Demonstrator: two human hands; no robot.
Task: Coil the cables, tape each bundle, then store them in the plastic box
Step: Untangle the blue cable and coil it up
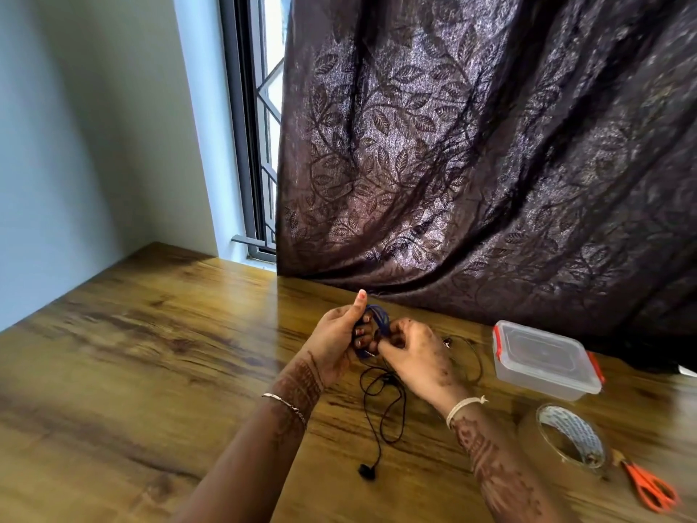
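Observation:
A blue cable coil [378,318] is wound around the fingers of my left hand [339,343], which grips it above the wooden table [151,352]. My right hand [416,354] pinches the coil's right side. A thin black earphone cable [383,409] lies loose on the table under my hands, one end near the front. The clear plastic box [543,358] with red clips stands shut at the right. In front of it lies a roll of clear tape [565,435].
Orange-handled scissors [648,485] lie at the far right near the tape. A dark leaf-patterned curtain [490,164] hangs down onto the table's back edge. A window [260,145] and pale wall stand at the back left.

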